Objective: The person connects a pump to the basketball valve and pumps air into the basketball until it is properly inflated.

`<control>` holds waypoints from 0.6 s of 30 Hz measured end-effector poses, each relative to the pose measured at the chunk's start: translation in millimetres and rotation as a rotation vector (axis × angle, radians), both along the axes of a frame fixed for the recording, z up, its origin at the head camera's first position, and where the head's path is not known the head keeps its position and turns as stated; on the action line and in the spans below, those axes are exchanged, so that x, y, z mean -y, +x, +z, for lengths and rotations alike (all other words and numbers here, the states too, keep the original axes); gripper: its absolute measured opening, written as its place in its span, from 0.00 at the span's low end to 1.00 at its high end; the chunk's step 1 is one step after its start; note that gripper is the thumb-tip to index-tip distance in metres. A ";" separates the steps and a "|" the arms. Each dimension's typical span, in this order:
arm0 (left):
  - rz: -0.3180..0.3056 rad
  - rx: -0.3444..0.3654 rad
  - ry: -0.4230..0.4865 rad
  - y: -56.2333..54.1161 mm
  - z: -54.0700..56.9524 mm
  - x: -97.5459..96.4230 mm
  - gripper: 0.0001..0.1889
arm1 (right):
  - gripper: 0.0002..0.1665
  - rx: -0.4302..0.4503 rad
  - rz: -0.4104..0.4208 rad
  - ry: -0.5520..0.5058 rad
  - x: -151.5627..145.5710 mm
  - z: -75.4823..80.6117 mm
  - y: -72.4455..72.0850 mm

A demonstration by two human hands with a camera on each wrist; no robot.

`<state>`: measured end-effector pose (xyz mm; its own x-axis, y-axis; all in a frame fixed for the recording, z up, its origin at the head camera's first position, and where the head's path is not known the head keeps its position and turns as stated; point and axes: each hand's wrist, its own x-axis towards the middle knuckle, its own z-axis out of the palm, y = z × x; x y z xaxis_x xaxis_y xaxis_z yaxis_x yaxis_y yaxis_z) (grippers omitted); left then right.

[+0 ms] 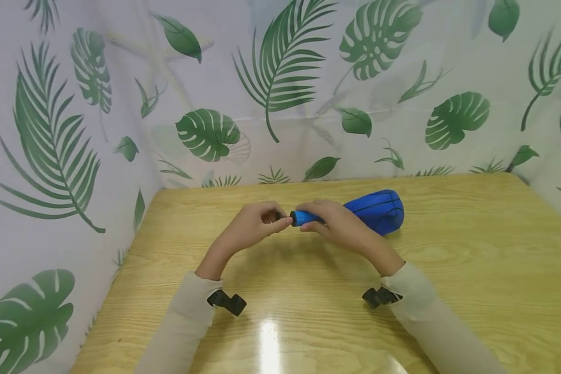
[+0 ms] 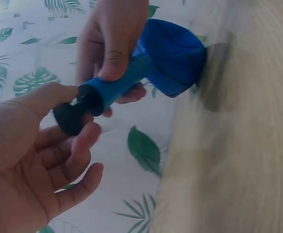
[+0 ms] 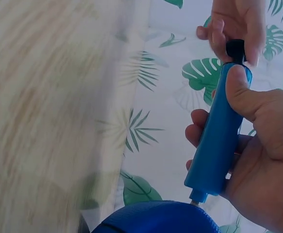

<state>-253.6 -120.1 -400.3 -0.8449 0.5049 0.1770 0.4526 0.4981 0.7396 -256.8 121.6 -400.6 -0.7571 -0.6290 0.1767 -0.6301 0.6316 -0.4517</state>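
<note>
A blue hand pump (image 3: 211,145) is joined by its metal needle (image 3: 195,202) to a blue ball (image 1: 384,212) with black lines. The ball looks slack and misshapen, with a fold in its side. My right hand (image 1: 338,223) grips the pump's barrel, thumb lying along it near the handle end. With thumb and fingers, my left hand (image 1: 252,226) pinches the black pump handle (image 2: 69,119), which sits close to the barrel's end. In the left wrist view the other left fingers are loosely bent. Part of the barrel is hidden by my right hand in the head view.
Beneath both hands lies a light wood-grain table (image 1: 285,291). White cloth (image 1: 299,150) printed with green leaves hangs behind it and along the left side. Black straps with small mounts (image 1: 226,301) sit on both wrists.
</note>
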 end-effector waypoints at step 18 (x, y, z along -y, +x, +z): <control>-0.081 -0.002 0.123 8.0 47.8 60.5 0.08 | 0.28 0.106 -0.065 -0.064 -30.5 18.1 -10.3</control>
